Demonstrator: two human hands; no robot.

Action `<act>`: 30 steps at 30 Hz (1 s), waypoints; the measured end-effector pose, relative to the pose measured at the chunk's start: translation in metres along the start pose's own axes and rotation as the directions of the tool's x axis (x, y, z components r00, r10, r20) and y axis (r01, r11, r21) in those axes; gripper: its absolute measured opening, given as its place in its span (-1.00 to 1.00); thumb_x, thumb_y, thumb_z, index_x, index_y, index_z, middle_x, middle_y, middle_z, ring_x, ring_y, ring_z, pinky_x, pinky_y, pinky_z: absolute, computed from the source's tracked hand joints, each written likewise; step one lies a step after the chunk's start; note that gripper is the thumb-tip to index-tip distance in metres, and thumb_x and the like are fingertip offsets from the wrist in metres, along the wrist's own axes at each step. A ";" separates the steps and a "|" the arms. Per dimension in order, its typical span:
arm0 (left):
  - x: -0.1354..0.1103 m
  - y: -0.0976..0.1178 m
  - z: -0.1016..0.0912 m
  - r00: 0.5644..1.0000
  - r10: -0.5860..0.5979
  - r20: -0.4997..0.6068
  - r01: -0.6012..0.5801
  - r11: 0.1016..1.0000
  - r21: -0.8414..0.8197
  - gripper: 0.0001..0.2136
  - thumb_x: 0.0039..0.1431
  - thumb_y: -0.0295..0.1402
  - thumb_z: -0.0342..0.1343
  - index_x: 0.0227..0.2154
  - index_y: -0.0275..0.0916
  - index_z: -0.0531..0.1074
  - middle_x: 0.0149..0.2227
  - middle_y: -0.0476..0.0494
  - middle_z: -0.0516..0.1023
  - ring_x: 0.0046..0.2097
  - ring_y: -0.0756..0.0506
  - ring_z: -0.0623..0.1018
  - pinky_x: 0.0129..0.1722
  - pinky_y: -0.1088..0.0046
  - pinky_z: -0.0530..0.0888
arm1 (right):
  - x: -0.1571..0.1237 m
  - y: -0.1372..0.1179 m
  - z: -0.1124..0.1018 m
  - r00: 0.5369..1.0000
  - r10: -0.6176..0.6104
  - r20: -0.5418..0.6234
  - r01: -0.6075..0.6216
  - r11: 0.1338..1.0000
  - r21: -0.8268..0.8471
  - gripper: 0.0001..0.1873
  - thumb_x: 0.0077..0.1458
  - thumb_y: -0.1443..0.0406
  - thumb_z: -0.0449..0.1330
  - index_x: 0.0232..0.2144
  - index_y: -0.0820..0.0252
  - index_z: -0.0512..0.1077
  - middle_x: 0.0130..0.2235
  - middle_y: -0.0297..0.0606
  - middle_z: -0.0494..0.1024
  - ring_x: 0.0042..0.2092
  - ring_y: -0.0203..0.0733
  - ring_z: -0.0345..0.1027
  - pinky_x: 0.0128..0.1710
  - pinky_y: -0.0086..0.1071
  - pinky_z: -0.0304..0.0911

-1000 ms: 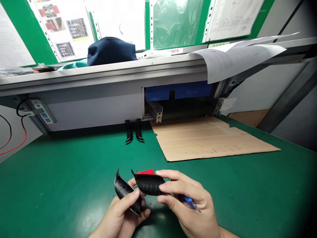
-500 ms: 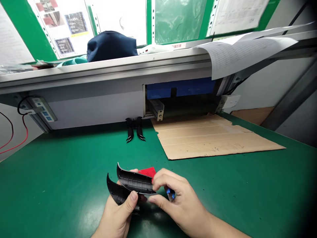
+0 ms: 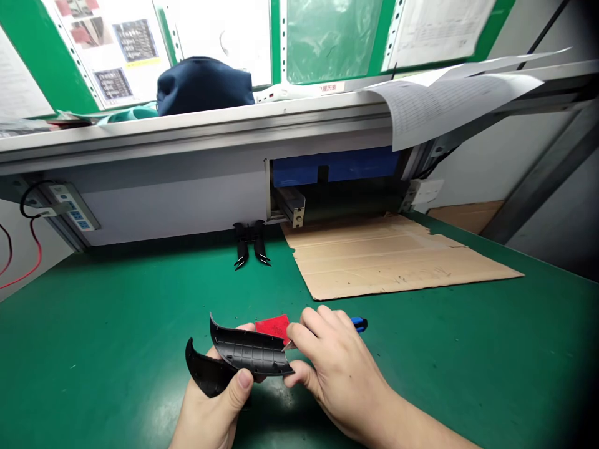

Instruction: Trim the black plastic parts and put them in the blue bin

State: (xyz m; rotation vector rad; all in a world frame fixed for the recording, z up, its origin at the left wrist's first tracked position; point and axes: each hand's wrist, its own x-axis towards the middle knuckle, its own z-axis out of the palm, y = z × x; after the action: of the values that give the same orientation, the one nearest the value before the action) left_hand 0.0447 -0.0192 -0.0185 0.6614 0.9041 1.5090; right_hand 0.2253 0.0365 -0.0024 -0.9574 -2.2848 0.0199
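My left hand is closed round a black curved plastic part, thumb pressed on its near side. The part shows two horn-like shells: the upper shell turns its ribbed hollow side up, and the lower shell sits to its left. My right hand grips a utility knife, whose blue-and-black handle sticks out beyond the knuckles. Its thin metal tip touches or nearly touches the upper shell's right end, where my right thumb also rests. A red tag with dark writing shows behind the shell, partly covered by my fingers.
Similar black curved parts lie at the back of the green table. A flat cardboard sheet covers the back right. Above hangs a shelf with a dark blue pouch and drooping paper.
My right hand has turned the knife, so its handle now points away to the right and its tip meets the shell's end. Both hands and the shells shifted slightly left in view.
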 end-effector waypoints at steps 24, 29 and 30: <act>0.011 -0.007 -0.025 0.977 0.128 0.172 -0.171 0.948 0.269 -0.57 0.02 -0.20 0.32 -0.02 -0.09 0.44 0.00 -0.17 0.50 0.08 -0.25 0.44 0.10 0.33 0.38 | 0.002 0.021 -0.006 0.917 -0.109 0.384 -0.204 0.700 0.684 -0.20 0.27 -0.38 -0.13 -0.54 0.20 0.09 -0.54 -0.44 0.10 -0.50 -0.21 -0.03 -0.50 -0.44 -0.12; 0.006 -0.005 -0.010 0.995 0.068 0.074 -0.080 0.982 0.174 -0.48 -0.05 -0.17 0.36 0.00 -0.15 0.43 0.01 -0.22 0.49 0.12 -0.29 0.40 0.20 0.19 0.26 | 0.005 0.016 -0.014 0.997 0.066 0.033 -0.068 0.643 0.763 -0.36 0.19 -0.28 0.23 -0.35 0.17 0.32 -0.31 -0.33 0.29 -0.35 -0.15 0.15 -0.40 -0.44 0.07; 0.006 -0.005 -0.008 0.996 0.041 0.084 -0.053 0.988 0.147 -0.48 -0.06 -0.18 0.37 0.00 -0.15 0.43 0.01 -0.22 0.48 0.12 -0.30 0.40 0.19 0.18 0.26 | 0.005 0.013 -0.014 0.999 0.037 -0.032 -0.004 0.707 0.707 -0.44 0.26 -0.22 0.23 -0.27 0.15 0.36 -0.19 -0.29 0.33 -0.26 -0.12 0.21 -0.32 -0.42 0.11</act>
State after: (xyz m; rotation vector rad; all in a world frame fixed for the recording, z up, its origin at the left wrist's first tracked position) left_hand 0.0401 -0.0150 -0.0274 0.8516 0.9517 1.4551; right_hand 0.2395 0.0461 0.0083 -0.5473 -1.9479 0.8279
